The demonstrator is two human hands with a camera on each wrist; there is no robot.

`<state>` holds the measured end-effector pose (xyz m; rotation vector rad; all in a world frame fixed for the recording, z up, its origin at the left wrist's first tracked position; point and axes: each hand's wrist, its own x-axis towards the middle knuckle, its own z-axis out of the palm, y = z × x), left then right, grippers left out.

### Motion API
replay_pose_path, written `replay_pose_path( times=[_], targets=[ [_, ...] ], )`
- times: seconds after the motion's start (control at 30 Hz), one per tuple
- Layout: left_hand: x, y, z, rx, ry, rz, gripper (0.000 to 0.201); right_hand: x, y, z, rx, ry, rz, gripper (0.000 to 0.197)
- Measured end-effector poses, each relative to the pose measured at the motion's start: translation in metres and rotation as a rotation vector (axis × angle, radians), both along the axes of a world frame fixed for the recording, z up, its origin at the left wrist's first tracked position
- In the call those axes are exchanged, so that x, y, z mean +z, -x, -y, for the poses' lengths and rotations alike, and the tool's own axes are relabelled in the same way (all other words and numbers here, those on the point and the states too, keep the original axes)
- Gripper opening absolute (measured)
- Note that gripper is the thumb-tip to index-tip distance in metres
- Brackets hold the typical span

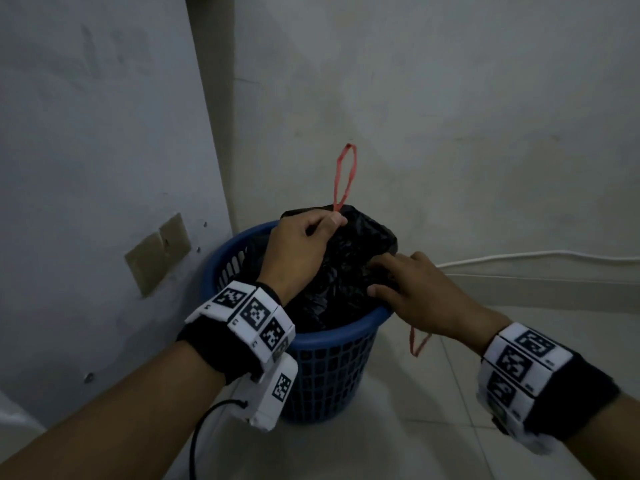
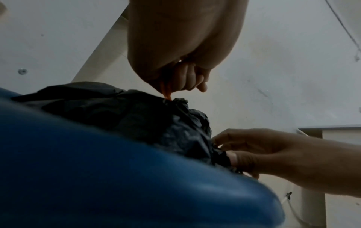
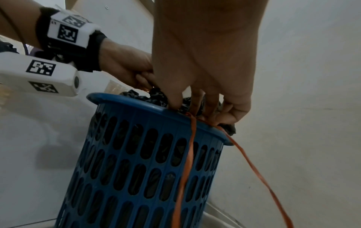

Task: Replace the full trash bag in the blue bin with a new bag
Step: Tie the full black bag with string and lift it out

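We couldn't see the bag's contents, but the black bag sat in the blue bin w/ our left hand pinching its red drawstring loop upright & right hand fingers gripping bunched plastic at the rim.

Blue bin: round, slotted plastic wall, upright on the floor in a wall corner. Black bag: crumpled, inside the bin, gathered top raised above the rim. Red drawstring loops: one stands up, one hangs outside the rim.
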<state>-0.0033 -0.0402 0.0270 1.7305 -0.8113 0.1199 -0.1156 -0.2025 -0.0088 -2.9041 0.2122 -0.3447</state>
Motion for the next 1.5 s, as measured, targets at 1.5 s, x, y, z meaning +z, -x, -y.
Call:
replay_pose_path(
  times=[1.5],
  targets=[
    [-0.007,0.024,0.003,-0.279,0.099,-0.380,0.036,0.022,-0.005,-0.059,0.025,-1.149,0.334,0.021]
  ],
)
